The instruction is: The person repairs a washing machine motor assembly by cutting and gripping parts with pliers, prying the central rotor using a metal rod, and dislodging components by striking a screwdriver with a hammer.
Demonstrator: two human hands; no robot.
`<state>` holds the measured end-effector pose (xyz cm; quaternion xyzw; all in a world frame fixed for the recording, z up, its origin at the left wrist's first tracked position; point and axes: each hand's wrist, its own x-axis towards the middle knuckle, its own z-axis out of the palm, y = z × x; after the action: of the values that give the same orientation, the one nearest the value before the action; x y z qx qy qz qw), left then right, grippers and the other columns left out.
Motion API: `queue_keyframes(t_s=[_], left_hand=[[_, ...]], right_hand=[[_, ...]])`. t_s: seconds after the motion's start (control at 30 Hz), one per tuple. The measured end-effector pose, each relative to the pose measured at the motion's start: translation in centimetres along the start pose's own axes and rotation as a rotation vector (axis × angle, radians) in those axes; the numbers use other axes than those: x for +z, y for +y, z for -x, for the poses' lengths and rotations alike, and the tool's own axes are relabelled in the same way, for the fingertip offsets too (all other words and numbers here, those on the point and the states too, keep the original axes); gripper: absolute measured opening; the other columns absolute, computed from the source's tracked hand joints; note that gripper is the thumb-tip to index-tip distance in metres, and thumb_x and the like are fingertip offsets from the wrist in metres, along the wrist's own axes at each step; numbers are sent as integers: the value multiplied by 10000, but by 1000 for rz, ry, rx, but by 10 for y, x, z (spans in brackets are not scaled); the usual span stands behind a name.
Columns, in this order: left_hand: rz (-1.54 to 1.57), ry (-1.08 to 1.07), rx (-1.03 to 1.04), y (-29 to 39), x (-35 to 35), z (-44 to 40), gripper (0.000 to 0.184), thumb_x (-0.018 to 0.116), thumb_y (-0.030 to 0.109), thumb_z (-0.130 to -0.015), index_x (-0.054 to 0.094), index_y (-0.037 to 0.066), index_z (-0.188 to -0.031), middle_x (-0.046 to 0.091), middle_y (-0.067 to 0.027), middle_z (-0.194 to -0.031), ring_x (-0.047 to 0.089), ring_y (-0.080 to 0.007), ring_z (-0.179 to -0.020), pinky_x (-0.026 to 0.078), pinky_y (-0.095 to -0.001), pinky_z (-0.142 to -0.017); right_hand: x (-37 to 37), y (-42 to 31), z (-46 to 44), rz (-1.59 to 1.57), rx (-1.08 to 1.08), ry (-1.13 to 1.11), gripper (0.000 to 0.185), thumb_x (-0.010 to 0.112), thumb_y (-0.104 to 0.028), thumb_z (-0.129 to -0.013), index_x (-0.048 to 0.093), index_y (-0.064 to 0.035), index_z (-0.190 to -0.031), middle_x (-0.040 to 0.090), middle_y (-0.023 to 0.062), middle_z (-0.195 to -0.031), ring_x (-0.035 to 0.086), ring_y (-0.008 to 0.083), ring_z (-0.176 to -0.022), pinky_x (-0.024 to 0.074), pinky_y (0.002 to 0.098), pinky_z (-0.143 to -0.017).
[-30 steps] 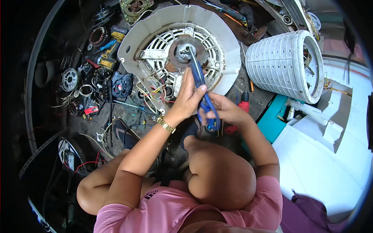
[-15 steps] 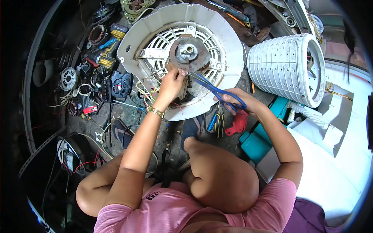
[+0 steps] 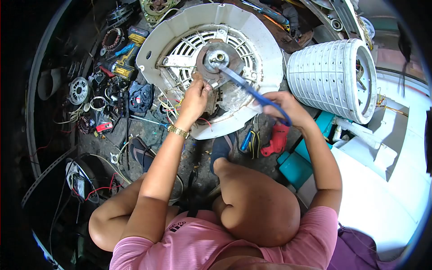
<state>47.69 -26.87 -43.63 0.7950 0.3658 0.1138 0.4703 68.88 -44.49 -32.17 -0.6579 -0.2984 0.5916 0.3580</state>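
A round white housing (image 3: 265,54) with a slatted base lies in front of me, a rusty metal disc (image 3: 204,58) and a silver hub (image 3: 220,57) at its middle. My left hand (image 3: 195,98), with a gold watch on its wrist, pinches a small metallic piece (image 3: 214,84) at the disc's lower edge. In my right hand (image 3: 282,108) are the blue handles of long pliers (image 3: 257,95), somewhat blurred. The jaws point up and left and reach the lower side of the hub; whether they touch it I cannot tell.
A white perforated drum (image 3: 319,76) lies on its side at the right. Below the housing are a red power tool (image 3: 276,140) and yellow-handled pliers (image 3: 254,144). A yellow drill (image 3: 123,65) and several motor parts lie at the left. Teal case (image 3: 294,170) at right.
From a second ago, the pliers have left the hub's centre and tilted right, with my right hand. Since half a second ago, their jaws have risen from near my left fingers to the hub's lower side.
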Motion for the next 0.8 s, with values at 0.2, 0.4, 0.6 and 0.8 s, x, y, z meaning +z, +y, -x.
queue_keyframes(t_s=[0.2, 0.4, 0.6, 0.8], left_hand=[[-10, 84, -3, 14, -6, 0, 177, 625, 128, -821, 562, 4, -929, 567, -171, -927, 574, -366, -885, 457, -424, -766], [-288, 129, 194, 31, -2, -1, 273, 730, 194, -746, 579, 32, -905, 578, -129, -970, 596, -343, -829, 476, -418, -687], [-249, 144, 168, 37, -1, -9, 202, 697, 156, -772, 608, 41, -912, 577, -119, -950, 597, -333, -800, 478, -408, -677], [-573, 53, 519, 43, -24, -34, 243, 657, 109, -763, 645, 154, -1001, 559, -65, -945, 590, -251, -847, 496, -350, -657]], right_hand=[[19, 77, 51, -35, -255, 711, 516, 656, -196, -831, 486, 21, -1267, 570, 40, -982, 520, 106, -833, 409, 229, -725], [118, 201, 67, -172, 131, 1011, 431, 593, -50, -859, 468, 51, -1259, 585, 91, -1085, 554, 140, -915, 436, 273, -791], [115, 233, 43, 570, -86, 1166, 439, 576, -100, -839, 458, 43, -1237, 489, 225, -1154, 503, 347, -1028, 395, 415, -905], [166, 262, 54, 649, 301, 1005, 669, 749, -402, -683, 467, -33, -1164, 446, 206, -1223, 430, 405, -1112, 354, 513, -930]])
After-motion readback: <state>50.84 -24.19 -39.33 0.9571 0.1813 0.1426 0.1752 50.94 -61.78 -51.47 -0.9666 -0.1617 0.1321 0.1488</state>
